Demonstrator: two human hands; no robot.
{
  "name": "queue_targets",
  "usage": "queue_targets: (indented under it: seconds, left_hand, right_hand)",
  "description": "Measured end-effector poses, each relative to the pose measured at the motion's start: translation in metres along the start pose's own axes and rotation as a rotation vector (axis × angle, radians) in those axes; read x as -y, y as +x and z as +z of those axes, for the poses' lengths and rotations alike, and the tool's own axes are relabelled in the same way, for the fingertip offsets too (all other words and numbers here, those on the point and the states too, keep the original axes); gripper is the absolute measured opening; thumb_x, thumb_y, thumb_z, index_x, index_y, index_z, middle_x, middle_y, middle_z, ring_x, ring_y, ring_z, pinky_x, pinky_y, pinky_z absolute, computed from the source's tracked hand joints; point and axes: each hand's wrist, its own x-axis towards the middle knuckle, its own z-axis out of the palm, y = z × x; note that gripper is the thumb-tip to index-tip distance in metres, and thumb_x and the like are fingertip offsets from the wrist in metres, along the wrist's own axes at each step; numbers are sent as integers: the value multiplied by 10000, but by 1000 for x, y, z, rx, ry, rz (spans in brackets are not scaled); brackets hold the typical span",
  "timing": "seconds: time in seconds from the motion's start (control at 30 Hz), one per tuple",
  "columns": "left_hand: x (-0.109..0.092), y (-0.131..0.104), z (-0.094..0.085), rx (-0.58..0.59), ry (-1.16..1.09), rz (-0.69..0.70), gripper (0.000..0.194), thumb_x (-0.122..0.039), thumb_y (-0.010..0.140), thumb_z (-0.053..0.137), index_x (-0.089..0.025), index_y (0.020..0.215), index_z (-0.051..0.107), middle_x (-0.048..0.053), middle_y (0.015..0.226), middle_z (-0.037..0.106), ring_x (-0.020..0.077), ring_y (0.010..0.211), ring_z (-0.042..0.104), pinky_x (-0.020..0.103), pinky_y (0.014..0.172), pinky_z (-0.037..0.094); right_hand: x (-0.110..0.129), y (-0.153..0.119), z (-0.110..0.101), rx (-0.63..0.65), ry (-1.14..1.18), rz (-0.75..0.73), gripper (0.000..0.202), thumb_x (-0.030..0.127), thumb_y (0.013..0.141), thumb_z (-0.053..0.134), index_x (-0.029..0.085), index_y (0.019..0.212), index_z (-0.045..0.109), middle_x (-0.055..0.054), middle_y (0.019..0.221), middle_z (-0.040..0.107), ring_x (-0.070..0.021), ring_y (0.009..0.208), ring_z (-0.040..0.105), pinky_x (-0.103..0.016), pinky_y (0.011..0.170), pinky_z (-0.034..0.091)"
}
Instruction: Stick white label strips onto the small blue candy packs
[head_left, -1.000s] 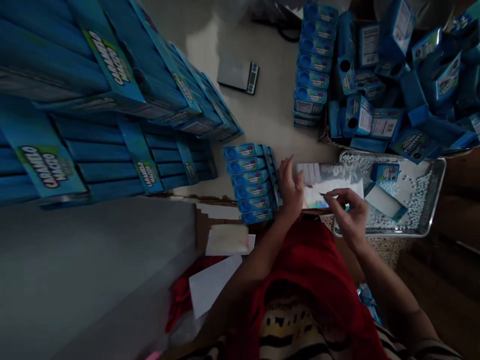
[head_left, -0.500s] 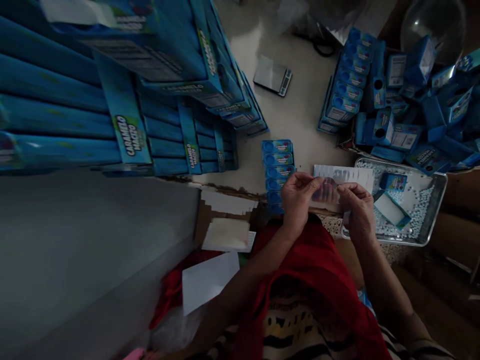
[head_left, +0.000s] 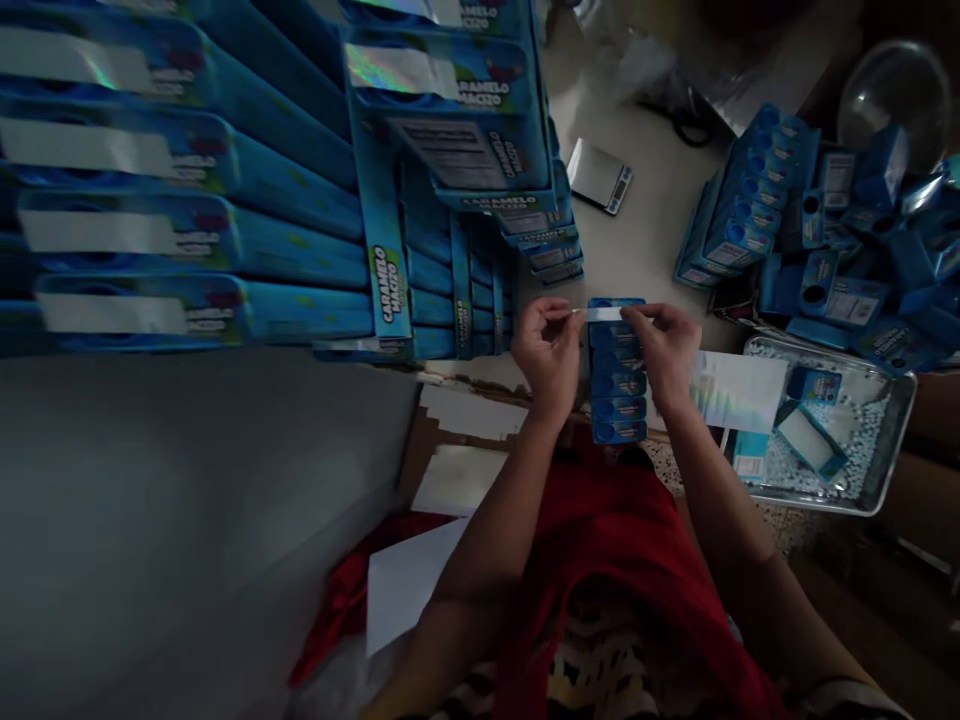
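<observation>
A narrow shiny sticker strip (head_left: 604,314) is stretched between my two hands over the far end of a row of blue candy boxes (head_left: 619,383). My left hand (head_left: 550,355) pinches its left end, and my right hand (head_left: 664,350) pinches the right end. Whether the strip touches the box below it, I cannot tell. To the right of my right hand lies a white sticker sheet (head_left: 739,390) with shiny strips on its left part, partly over the metal tray.
Tall stacks of blue boxes (head_left: 300,300) fill the left. A small scale (head_left: 600,176) lies farther back on the table. On the right are a heap of boxes (head_left: 885,250) and a metal tray (head_left: 896,440) holding small white pellets and boxes.
Both hands have moved left and away from the sticker sheet to the row of boxes, carrying the strip. The view has shifted, so more of the stacked boxes shows.
</observation>
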Motion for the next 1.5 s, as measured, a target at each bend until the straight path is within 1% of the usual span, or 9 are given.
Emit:
queue_targets:
  seconds: [0.17,0.6,0.83,0.9,1.0,1.1,1.27,1.4,1.5]
  left_hand:
    - [13,21,-2,76,-54,-24,206,-289,811,828,-220,926,672,2,852,699,163,823,685,263,807,545]
    - [20,20,2,91,-148,-189,238,-303,770,854,-219,866,653,6,848,697,171,852,678,258,809,528]
    - [55,26,24,190,-334,-677,349,-311,703,858,-221,915,596,-13,827,651,175,803,652,288,747,496]
    - [58,26,25,113,-184,-650,366,-256,684,866,-220,902,575,-24,836,611,164,808,619,281,747,479]
    - [44,15,11,-18,-11,-332,397,-242,684,894,-216,920,576,-23,886,583,150,852,588,269,808,474]
    - [12,-10,-10,56,-41,-106,355,-406,795,856,-209,1017,662,11,942,638,160,873,621,277,824,495]
    - [-27,-45,-23,438,-301,-413,453,-513,699,923,-179,963,766,59,874,738,183,715,669,297,656,531]
    - [-25,-47,-28,345,-300,-484,394,-523,699,919,-178,743,733,27,700,691,164,633,645,290,623,536]
    - [-19,-35,-39,380,-243,-456,386,-521,701,911,-180,746,736,15,678,683,151,599,625,273,583,521]
  right_hand:
    - [-2,8,13,-36,-137,-30,262,440,842,755,190,839,835,-9,699,732,-157,649,615,-290,673,455]
    - [-8,16,13,-38,-247,6,229,425,796,769,202,750,756,18,641,669,-155,603,571,-289,628,409]
    - [-7,30,3,26,-179,126,329,369,687,846,249,712,541,74,558,529,-136,539,478,-273,546,343]
    - [-2,26,-3,43,-108,142,315,372,725,816,254,731,524,80,549,509,-127,512,452,-270,526,336]
    - [9,16,-11,-17,15,101,321,426,781,788,259,773,515,77,576,518,-122,511,454,-265,513,350]
    - [19,10,-13,-51,88,41,359,450,800,794,263,776,489,81,584,498,-114,518,464,-258,507,354]
    - [29,5,-5,-42,81,21,434,536,801,813,266,782,473,93,553,437,-104,503,437,-255,485,322]
    - [30,-6,-13,42,160,41,448,605,801,806,261,889,532,81,594,526,-134,575,575,-261,535,410]
    - [21,-17,-24,197,244,84,538,522,670,913,257,986,568,53,714,700,-161,673,691,-280,628,514]
